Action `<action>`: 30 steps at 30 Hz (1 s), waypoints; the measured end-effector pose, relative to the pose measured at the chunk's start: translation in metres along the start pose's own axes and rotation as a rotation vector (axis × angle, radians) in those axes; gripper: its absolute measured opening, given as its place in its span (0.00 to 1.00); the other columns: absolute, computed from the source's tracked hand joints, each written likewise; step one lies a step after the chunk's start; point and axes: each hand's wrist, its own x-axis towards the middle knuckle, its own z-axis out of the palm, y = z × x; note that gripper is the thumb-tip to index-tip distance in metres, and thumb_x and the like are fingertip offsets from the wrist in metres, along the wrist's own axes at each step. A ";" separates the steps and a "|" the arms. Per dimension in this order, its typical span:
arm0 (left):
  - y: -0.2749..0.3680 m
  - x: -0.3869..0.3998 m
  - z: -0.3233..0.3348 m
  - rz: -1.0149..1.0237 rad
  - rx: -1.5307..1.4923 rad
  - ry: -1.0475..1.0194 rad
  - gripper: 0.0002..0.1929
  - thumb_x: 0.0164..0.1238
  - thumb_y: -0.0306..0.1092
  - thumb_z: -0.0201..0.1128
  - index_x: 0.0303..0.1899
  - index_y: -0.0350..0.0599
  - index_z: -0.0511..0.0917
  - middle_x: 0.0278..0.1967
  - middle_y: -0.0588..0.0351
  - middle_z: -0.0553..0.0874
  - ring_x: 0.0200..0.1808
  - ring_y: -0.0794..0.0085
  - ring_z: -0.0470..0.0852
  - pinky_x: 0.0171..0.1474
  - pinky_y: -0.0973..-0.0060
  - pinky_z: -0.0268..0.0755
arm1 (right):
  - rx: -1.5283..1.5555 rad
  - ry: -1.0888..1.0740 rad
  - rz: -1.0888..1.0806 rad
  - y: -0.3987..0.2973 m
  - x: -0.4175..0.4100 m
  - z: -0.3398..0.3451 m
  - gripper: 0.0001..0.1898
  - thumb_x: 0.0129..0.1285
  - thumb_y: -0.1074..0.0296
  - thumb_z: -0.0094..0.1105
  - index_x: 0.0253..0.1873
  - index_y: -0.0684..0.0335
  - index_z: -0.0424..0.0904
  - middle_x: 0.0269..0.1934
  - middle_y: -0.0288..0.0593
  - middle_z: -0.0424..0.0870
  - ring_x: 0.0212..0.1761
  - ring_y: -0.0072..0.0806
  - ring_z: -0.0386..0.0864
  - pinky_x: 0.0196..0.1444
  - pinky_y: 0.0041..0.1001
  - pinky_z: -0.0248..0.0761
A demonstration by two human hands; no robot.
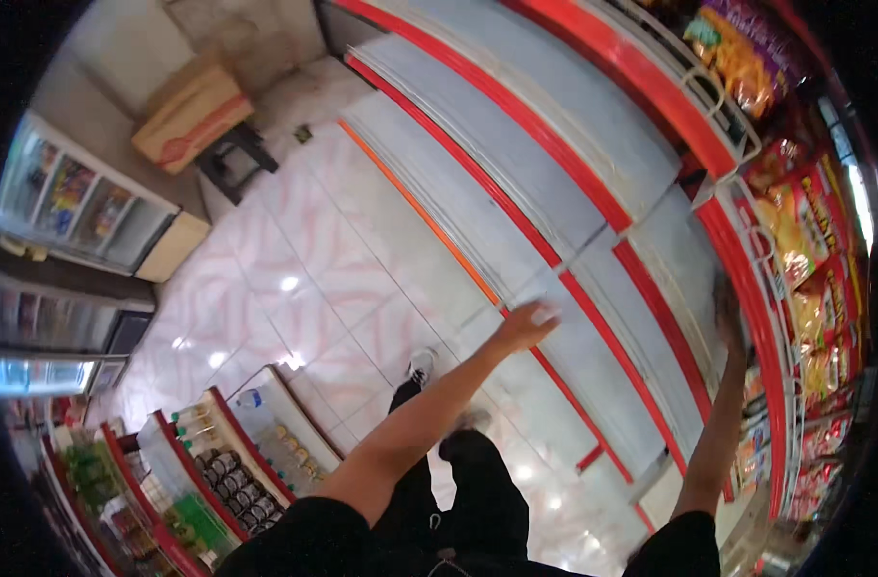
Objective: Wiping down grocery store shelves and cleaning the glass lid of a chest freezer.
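Note:
My left hand (527, 328) is curled above the lower shelves of a store shelving unit, with a small white item (546, 311) at its fingers. Blur hides what that item is. Farther right, my right hand (729, 317) reaches over an upper grey shelf board (688, 238), beside a red shelf edge (753, 324). It is dark and smeared by motion, so its fingers and anything in them cannot be made out. The shelf boards beneath both hands are bare grey metal with red front strips (482, 198).
Snack bags (807, 231) fill the wire-fronted top shelf at right. Behind me on the left, a stocked shelf (237, 483) holds jars and bottles. A cardboard box (194, 119) rests on a black stool (237, 162). Glass-door coolers (85, 195) line the far left of the tiled floor (316, 267).

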 end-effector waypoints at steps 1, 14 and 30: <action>-0.001 -0.043 -0.025 -0.237 -0.082 -0.132 0.13 0.61 0.43 0.60 0.43 0.46 0.79 0.38 0.53 0.84 0.42 0.57 0.81 0.50 0.64 0.71 | -0.002 0.017 0.016 0.018 -0.023 0.004 0.25 0.70 0.67 0.34 0.71 0.62 0.50 0.71 0.52 0.51 0.73 0.38 0.48 0.73 0.37 0.41; -0.043 -0.547 -0.193 -1.323 -0.386 0.776 0.10 0.64 0.40 0.53 0.40 0.46 0.77 0.34 0.52 0.82 0.28 0.64 0.80 0.25 0.63 0.71 | 0.381 -0.048 0.233 -0.011 -0.077 0.004 0.20 0.69 0.64 0.43 0.63 0.64 0.65 0.60 0.57 0.68 0.65 0.45 0.63 0.66 0.36 0.56; 0.265 -0.109 -0.037 -0.483 -0.968 -0.300 0.29 0.70 0.52 0.48 0.64 0.42 0.60 0.59 0.49 0.72 0.58 0.60 0.73 0.59 0.64 0.67 | 1.290 0.500 -0.157 -0.319 -0.213 -0.191 0.27 0.66 0.58 0.52 0.64 0.67 0.61 0.67 0.58 0.58 0.69 0.48 0.57 0.69 0.42 0.46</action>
